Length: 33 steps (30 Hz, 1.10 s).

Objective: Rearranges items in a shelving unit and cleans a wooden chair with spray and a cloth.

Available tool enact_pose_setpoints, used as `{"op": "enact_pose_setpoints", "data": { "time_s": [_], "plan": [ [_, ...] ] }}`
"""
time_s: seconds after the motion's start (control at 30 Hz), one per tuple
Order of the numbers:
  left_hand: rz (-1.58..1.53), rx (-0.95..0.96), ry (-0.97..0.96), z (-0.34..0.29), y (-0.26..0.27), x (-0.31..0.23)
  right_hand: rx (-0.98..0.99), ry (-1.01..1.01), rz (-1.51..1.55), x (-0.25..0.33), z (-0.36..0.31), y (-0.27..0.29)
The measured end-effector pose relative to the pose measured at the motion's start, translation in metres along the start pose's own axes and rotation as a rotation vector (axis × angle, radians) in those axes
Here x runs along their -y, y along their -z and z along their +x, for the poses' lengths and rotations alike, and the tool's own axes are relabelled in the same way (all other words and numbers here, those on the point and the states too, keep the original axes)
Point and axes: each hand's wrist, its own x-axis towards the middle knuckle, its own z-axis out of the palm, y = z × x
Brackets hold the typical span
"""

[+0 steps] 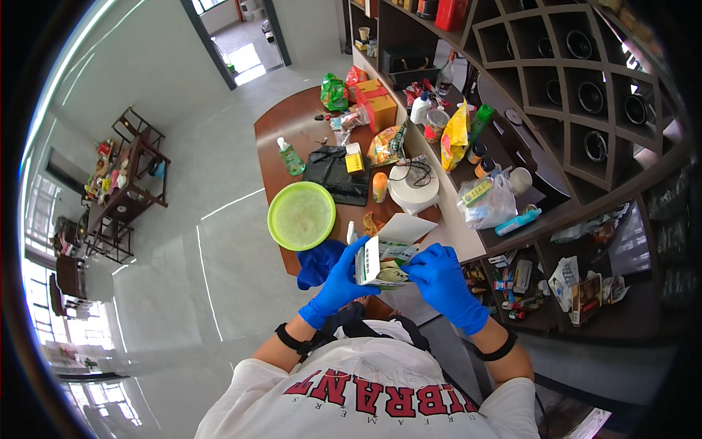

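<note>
My left hand (339, 285), in a blue glove, is closed around the left end of a white cardboard box (368, 263) in front of my chest. The box's white lid flap (406, 228) stands raised on the far side. Inside lie flat green and yellowish packets (392, 275). My right hand (443, 284), gloved in blue too, reaches in from the right, its fingers pinched at the packets' edge. How many packets it grips is hidden. A bunched blue cloth (319, 265) lies on the table just beyond my left hand.
On the brown table (281, 121) are a lime-green basin (270, 221), a black bag (329, 186), a pump bottle (291, 158), an orange bottle (379, 188) and a white round appliance (414, 196) with a black cable. A cluttered shelf unit (585, 192) stands along the right.
</note>
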Motion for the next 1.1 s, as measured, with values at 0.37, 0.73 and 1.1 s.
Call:
{"op": "enact_pose_setpoints", "data": {
  "time_s": [0.37,0.73,1.1],
  "plan": [
    [0.211,-0.05,-0.193,0.001,0.003,0.01,-0.249,-0.313,0.249,-0.001,0.009,0.006],
    [0.116,0.002,-0.133,-0.007,0.001,0.01,-0.165,-0.183,0.461,0.015,0.007,-0.008],
    [0.244,0.066,-0.155,-0.001,-0.013,0.005,-0.093,0.154,0.145,0.006,0.005,-0.012]
  ]
}}
